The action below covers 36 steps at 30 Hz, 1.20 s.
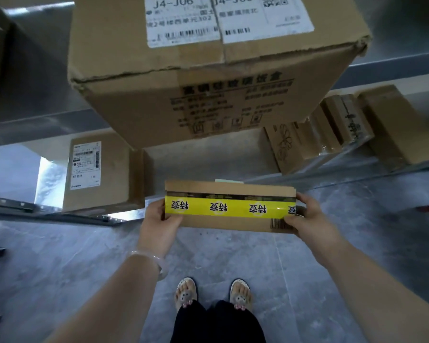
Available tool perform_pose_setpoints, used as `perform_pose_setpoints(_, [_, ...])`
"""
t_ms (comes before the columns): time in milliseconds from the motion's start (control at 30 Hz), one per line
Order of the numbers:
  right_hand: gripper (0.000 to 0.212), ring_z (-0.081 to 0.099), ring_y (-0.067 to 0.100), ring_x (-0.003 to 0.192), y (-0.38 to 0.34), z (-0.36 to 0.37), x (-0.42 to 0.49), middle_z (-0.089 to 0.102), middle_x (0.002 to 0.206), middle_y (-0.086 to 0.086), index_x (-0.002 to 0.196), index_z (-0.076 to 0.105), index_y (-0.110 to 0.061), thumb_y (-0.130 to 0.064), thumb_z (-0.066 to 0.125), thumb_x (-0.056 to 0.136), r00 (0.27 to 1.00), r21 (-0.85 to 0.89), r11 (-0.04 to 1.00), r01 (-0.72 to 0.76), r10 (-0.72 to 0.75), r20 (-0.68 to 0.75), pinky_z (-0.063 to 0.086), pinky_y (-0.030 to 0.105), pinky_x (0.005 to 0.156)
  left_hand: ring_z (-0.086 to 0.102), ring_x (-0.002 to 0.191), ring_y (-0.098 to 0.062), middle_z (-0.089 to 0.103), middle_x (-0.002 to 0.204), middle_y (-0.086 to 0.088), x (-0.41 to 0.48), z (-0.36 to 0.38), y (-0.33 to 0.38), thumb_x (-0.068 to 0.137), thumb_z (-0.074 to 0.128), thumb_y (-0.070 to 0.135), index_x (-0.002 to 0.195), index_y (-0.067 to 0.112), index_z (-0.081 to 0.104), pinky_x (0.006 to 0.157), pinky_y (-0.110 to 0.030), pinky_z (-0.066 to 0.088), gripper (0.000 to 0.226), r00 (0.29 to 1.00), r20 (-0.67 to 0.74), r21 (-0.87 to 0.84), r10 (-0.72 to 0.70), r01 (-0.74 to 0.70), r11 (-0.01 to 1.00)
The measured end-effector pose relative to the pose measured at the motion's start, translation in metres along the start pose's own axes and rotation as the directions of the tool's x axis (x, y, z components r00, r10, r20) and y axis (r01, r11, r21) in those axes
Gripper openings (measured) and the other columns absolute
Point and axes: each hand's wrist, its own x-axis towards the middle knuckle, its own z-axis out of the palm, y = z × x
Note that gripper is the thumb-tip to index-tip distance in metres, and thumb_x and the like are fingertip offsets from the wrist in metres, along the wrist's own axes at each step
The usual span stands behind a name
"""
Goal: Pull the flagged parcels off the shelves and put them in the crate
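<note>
Person stood at the shelving, both arms out front. A flat brown cardboard parcel with a yellow printed tape band point(230, 210) sat between the two hands, off the shelf, held level over the grey floor ahead of the feet. Left hand point(160, 220) gripped the parcel's left end, thumb on top across the tape, fingers hidden underneath. Right hand point(310, 219) gripped the right end the same way, thumb on the top face by a barcode and fingers wrapped round the end edge.

Beyond and above the hands was a large brown corrugated carton with white shipping labels point(208, 90), its top edge crumpled. Beyond the left hand was a smaller brown box with one white label point(104, 174). Beyond the right hand was a row of small cardboard cartons point(332, 134), leaning. No crate in sight.

Handling, as a judgement: the parcel looked thin and light, with stiff board — probably easy to carry. The glossy tape could be slick, so bare cardboard at the short ends seemed the better hold. Squeezing the middle might bow it — end grips looked safer for lowering it in flat.
</note>
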Motion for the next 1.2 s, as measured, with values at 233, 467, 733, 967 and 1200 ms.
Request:
perform_pose_setpoints(233, [0.032,0.058,0.018,0.102,-0.005,-0.001,0.003,0.060,0.110,0.003,0.101,0.050,-0.023,-0.050,0.061,0.088,0.995,0.191,0.981,-0.021,0.039,-0.096,0.049,0.051,0.095,0.063,0.100,-0.024,0.067,0.102,-0.006,0.001,-0.005,0.009,0.082,0.057,0.069,0.093,0.023,0.053,0.098,-0.049,0.047,0.048,0.992,-0.052,-0.066,-0.118,0.115,0.991])
perform_pose_setpoints(467, [0.036,0.059,0.020,0.104,0.002,-0.004,-0.009,0.060,0.116,0.001,0.128,0.052,-0.031,-0.024,0.059,0.093,0.994,0.197,0.980,-0.015,0.037,-0.104,0.048,0.051,0.098,0.052,0.116,-0.023,0.056,0.123,0.002,-0.006,-0.006,0.015,0.097,0.051,0.044,0.131,0.041,0.042,0.107,-0.048,0.041,0.035,0.990,0.041,-0.075,-0.138,0.141,0.987])
perform_pose_setpoints(733, [0.042,0.060,0.019,0.109,0.014,-0.051,-0.090,0.062,0.117,-0.007,0.125,0.053,-0.041,-0.017,0.059,0.092,0.981,0.285,0.958,0.008,0.048,-0.187,0.045,0.051,0.102,0.058,0.110,-0.021,0.059,0.122,0.003,-0.052,0.003,0.054,0.087,0.069,0.041,0.127,0.042,0.041,0.102,-0.046,0.047,0.048,0.979,0.201,0.080,-0.040,0.024,0.996])
perform_pose_setpoints(967, [0.040,0.056,0.017,0.111,0.017,-0.095,-0.195,0.057,0.121,-0.005,0.120,0.045,-0.030,-0.021,0.068,0.088,0.848,0.313,0.933,0.180,0.015,-0.530,0.045,0.035,0.093,0.057,0.105,-0.017,0.054,0.125,0.004,-0.117,0.047,0.105,0.087,0.073,0.027,0.129,0.033,0.038,0.094,-0.035,0.048,0.055,0.893,0.407,0.103,0.190,-0.252,0.962])
perform_pose_setpoints(1200, [0.069,0.050,0.011,0.115,0.028,-0.121,-0.314,0.048,0.129,-0.012,0.142,0.034,-0.037,-0.021,0.071,0.086,0.602,0.258,0.922,0.288,0.035,-0.797,0.042,0.030,0.091,0.049,0.126,-0.015,0.044,0.142,0.007,-0.191,0.078,0.145,0.091,0.065,0.035,0.145,0.057,0.024,0.109,-0.046,0.041,0.071,0.577,0.748,0.089,0.329,-0.578,0.811])
